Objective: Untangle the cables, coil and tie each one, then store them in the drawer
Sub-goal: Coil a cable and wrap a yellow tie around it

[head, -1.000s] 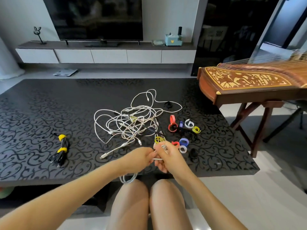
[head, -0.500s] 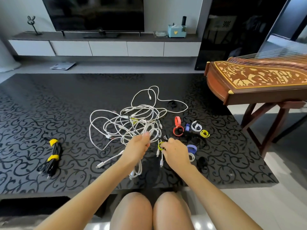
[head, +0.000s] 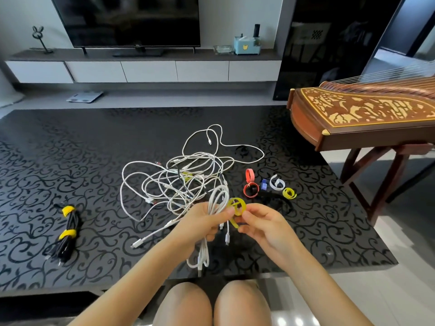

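My left hand (head: 200, 225) grips a coiled white cable (head: 217, 203) whose loops hang down toward the table's near edge. My right hand (head: 261, 223) pinches a curled yellow strap tie (head: 236, 208) right beside the coil. A tangle of white cables (head: 179, 180) lies on the black patterned table (head: 70, 161) just beyond my hands. A black cable bundle (head: 67, 234), bound with two yellow ties, lies at the left. Loose ties sit to the right: red (head: 250, 184), blue (head: 263, 184), white (head: 277, 183), yellow (head: 289, 192).
A wooden zither (head: 367, 114) on a stand sits off the table's right corner. A white TV cabinet (head: 146, 70) with drawers runs along the far wall under a television. A scale (head: 84, 96) lies on the floor. My knees are below the table edge.
Both hands rose over the table. The left hand now holds the gathered white coil upright, and the right hand has picked up the yellow tie and brought it to the coil.
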A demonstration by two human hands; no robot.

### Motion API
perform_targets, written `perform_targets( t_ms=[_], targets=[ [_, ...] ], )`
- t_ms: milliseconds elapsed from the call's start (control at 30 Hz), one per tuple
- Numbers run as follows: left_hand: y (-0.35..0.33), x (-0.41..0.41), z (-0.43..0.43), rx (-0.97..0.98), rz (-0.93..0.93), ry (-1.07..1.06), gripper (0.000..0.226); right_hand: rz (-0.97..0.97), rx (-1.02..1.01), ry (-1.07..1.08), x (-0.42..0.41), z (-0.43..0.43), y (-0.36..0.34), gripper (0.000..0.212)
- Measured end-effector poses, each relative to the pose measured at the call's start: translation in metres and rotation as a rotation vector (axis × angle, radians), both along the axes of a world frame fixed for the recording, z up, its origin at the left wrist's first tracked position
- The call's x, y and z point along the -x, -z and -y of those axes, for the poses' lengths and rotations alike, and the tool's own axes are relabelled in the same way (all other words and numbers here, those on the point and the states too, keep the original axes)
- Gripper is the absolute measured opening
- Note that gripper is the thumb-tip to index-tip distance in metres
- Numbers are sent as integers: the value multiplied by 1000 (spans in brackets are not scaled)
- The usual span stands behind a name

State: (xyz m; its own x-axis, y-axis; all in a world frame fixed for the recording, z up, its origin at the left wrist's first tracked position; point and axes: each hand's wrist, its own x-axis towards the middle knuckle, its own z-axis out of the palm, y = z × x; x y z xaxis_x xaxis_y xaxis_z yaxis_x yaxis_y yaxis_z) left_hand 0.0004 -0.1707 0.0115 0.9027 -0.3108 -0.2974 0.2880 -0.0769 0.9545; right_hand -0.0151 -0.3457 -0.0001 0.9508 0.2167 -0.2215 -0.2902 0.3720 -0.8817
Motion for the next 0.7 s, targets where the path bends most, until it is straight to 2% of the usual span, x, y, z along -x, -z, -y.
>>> perform_targets(
  t_ms=[100, 267, 333, 400, 467, 600, 700],
  targets=[
    [-8, 5, 6, 26, 21, 38, 21, 5, -88, -9, 6, -4, -10, 22],
    [-22, 11, 2, -176, 181, 31, 28, -44, -212, 10, 12, 10, -31, 15],
    [-30, 15, -2, -226, 188, 109, 26, -87, -249, 21, 17, 17, -41, 25],
    [-36, 21, -2, -295, 222, 206, 29, -149, -221, -20, 25, 19, -49, 24],
    [-40, 30, 1, -405, 317, 300, 28, -204, -106, -73, 35, 18, -56, 21],
    [-45, 48, 1, -533, 426, 316, 27, -237, 327, -196, 54, 17, -62, 24],
    [-52, 55, -3, -592, 437, 278, 23, -169, 455, -267, 68, 17, -64, 25]
  ],
)
